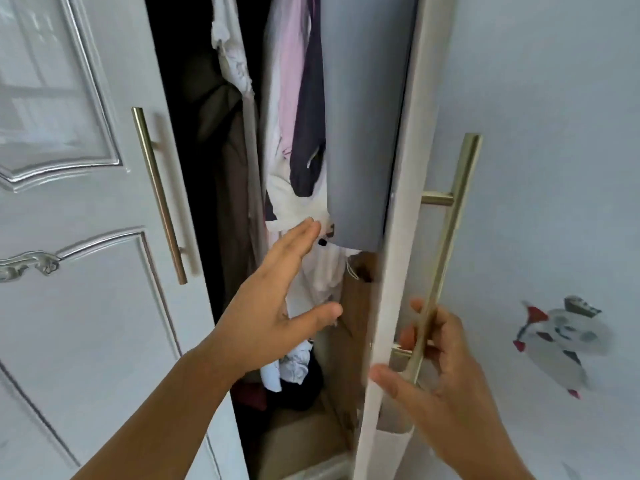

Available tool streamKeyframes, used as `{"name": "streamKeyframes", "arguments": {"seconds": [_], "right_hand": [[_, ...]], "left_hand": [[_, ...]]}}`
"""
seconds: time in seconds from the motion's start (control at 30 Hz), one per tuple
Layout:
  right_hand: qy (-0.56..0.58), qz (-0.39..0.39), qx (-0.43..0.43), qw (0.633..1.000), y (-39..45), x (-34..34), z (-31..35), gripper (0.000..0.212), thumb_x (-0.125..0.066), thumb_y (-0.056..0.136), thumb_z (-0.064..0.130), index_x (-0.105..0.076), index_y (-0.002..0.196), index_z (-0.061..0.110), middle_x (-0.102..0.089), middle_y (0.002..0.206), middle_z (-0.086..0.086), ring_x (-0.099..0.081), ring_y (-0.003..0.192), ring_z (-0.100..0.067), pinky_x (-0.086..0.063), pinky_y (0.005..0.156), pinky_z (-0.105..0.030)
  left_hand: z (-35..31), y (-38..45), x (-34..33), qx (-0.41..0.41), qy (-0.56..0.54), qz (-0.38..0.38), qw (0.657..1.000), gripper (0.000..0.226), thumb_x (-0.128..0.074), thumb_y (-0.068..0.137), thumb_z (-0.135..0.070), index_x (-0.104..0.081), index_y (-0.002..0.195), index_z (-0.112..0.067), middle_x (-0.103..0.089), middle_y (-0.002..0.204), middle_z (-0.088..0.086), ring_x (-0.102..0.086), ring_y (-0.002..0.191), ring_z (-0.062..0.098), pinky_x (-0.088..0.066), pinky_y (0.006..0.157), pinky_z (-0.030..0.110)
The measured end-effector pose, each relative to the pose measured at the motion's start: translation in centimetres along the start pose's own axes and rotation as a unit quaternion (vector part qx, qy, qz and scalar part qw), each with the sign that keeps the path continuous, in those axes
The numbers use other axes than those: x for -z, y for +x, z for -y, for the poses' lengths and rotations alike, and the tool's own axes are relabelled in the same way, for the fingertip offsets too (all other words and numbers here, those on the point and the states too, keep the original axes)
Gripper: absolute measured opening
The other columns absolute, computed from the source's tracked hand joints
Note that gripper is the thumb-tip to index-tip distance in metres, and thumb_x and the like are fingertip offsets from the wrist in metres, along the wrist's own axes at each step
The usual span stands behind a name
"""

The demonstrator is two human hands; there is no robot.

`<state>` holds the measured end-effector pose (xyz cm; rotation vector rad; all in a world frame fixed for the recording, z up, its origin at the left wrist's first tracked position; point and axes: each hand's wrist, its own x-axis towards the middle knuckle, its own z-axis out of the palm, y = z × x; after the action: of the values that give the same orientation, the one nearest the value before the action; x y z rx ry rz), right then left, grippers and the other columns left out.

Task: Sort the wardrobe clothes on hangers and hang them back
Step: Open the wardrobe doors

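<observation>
My right hand point(446, 368) curling around the brass door handle point(446, 244), my left hand point(273, 303) reaching spread and empty, white hanging clothes point(298, 199) just beyond its fingertips

The hanging clothes point(294, 109) run off the top edge, so their hangers stay out of sight. The right door point(391, 237) covers the wardrobe's right part. A sticker point(557, 337) on that door is too blurred to identify.
</observation>
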<state>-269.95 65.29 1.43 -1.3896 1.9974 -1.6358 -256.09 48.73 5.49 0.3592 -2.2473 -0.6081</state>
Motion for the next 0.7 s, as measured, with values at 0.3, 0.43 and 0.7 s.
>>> {"name": "streamKeyframes", "arguments": {"seconds": [0.3, 0.43, 0.7], "right_hand": [[0.007, -0.092, -0.022, 0.995, -2.0, 8.0, -2.6, 0.081, -0.075, 0.075, 0.024, -0.027, 0.135, 0.051, -0.051, 0.118, 0.041, -0.051, 0.110, 0.015, -0.043, 0.090, -0.006], [-0.037, -0.156, -0.003, 0.987, -2.3, 9.2, -3.9, 0.033, -0.071, 0.080, 0.019, -0.050, 0.099, 0.036, -0.047, 0.119, 0.043, -0.050, 0.112, 0.014, -0.043, 0.100, -0.017], [-0.227, -0.235, 0.099, 0.940, -2.5, 7.6, -5.2, 0.019, -0.071, 0.082, 0.027, -0.052, 0.087, 0.030, -0.046, 0.121, 0.012, -0.026, 0.120, 0.021, -0.029, 0.085, -0.001]], "left_hand": [[-4.9, 3.6, -8.0, 0.006, -0.110, 0.086, 0.990, 0.077, -0.059, 0.084, -0.053, -0.002, 0.135, -0.058, -0.013, 0.155, -0.020, -0.025, 0.137, -0.005, -0.026, 0.113, 0.025], [-6.1, 4.5, -9.8, -0.001, -0.112, 0.088, 0.990, 0.076, -0.061, 0.088, -0.031, -0.004, 0.132, -0.058, -0.019, 0.150, -0.019, -0.033, 0.129, -0.009, -0.030, 0.108, 0.023], [-6.2, 4.8, -10.8, 0.009, -0.088, 0.059, 0.994, 0.077, -0.055, 0.078, -0.049, -0.004, 0.131, -0.071, -0.017, 0.152, -0.003, -0.037, 0.131, 0.003, -0.034, 0.111, 0.036]]}}
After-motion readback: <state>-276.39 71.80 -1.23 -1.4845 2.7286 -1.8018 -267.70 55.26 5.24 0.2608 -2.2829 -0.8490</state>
